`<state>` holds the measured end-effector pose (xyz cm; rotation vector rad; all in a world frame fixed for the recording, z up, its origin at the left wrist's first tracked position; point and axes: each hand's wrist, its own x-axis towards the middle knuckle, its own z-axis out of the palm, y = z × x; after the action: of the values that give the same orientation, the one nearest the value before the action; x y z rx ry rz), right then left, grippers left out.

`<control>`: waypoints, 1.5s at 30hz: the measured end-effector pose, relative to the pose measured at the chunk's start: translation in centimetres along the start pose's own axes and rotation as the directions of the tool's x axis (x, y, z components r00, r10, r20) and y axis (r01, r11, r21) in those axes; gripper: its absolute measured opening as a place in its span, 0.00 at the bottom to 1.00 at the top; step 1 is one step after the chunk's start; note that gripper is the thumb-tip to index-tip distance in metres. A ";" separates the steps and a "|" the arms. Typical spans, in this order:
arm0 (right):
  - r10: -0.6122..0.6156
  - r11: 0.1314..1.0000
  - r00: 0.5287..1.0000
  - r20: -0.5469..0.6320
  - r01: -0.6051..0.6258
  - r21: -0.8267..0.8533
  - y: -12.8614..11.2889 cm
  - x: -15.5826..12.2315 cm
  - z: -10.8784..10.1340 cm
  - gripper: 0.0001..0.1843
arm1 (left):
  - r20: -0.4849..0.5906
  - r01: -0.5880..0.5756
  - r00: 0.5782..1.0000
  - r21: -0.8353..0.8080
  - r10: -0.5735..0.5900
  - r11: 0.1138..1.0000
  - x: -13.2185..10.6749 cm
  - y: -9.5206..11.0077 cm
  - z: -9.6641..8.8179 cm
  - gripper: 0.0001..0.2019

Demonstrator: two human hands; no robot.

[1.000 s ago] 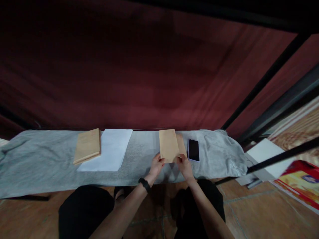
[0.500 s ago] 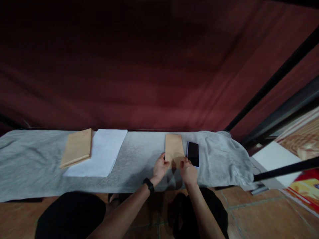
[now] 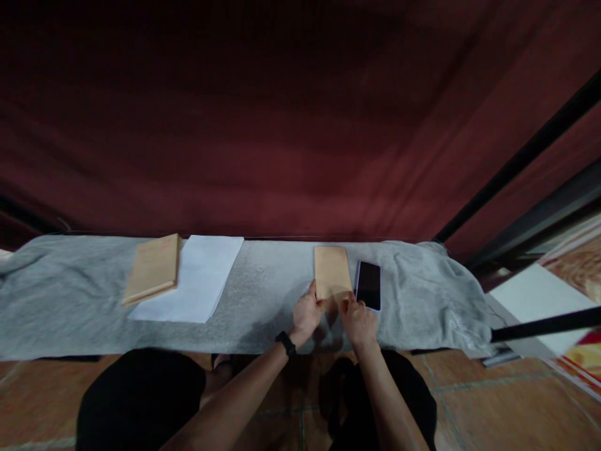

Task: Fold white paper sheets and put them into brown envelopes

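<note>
A flat brown paper envelope (image 3: 332, 270) lies on the grey cloth (image 3: 272, 275) in front of me, its long side pointing away. My left hand (image 3: 307, 313) is closed at its lower left corner, thumb along the edge. At the lower right corner, my right hand (image 3: 359, 322) pinches the paper with curled fingers. Just right of the envelope rests a phone (image 3: 369, 285) with a dark screen and a pale purple case, close beside my right hand. The fingertips under the paper are hidden.
On the left, a stack of brown paper (image 3: 154, 266) partly covers white paper sheets (image 3: 201, 282). A dark red curtain (image 3: 282, 156) hangs behind the cloth-covered surface. Black poles (image 3: 526, 160) slant at the right, near a white board (image 3: 539, 300). My knees are below the front edge.
The view has shifted slightly, so everything sits a little higher and further right. Both hands keep hold of the envelope's lower corners, with little other movement.
</note>
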<state>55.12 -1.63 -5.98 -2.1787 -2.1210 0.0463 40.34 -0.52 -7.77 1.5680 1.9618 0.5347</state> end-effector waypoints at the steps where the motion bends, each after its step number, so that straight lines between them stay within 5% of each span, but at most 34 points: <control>1: -0.006 1.000 1.000 0.012 0.006 -0.006 0.1 -0.1 0.0 0.22 | -0.007 0.008 1.000 0.045 -0.008 0.999 -0.1 0.1 0.0 0.32; 8: -0.085 0.995 0.993 0.085 0.089 -0.044 0.3 -0.3 -0.4 0.25 | -0.015 -0.019 1.000 0.172 0.022 0.985 -1.1 0.7 0.1 0.28; 13: -0.092 0.994 0.989 0.114 0.098 -0.052 0.2 0.0 -0.9 0.20 | 0.014 -0.292 0.953 0.311 0.303 0.904 -3.0 0.4 0.0 0.23; 18: -0.099 0.991 0.984 0.149 0.111 -0.070 0.1 0.2 -1.5 0.18 | 0.080 -0.407 0.899 0.513 0.430 0.756 -4.0 0.5 -0.1 0.25; 27: -0.079 0.991 0.973 0.216 0.099 -0.087 0.2 0.4 -2.1 0.19 | 0.153 -0.453 0.859 0.672 0.489 0.586 -4.1 1.0 -0.2 0.24; 45: -0.067 0.990 0.963 0.262 0.097 -0.101 -0.3 1.2 -2.6 0.23 | 0.259 -0.566 0.769 0.701 0.585 0.434 -2.8 0.2 0.4 0.22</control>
<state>55.08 -0.54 -3.33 -2.2522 -2.4057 0.2207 41.17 -3.27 -7.45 2.8364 1.6729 -0.0914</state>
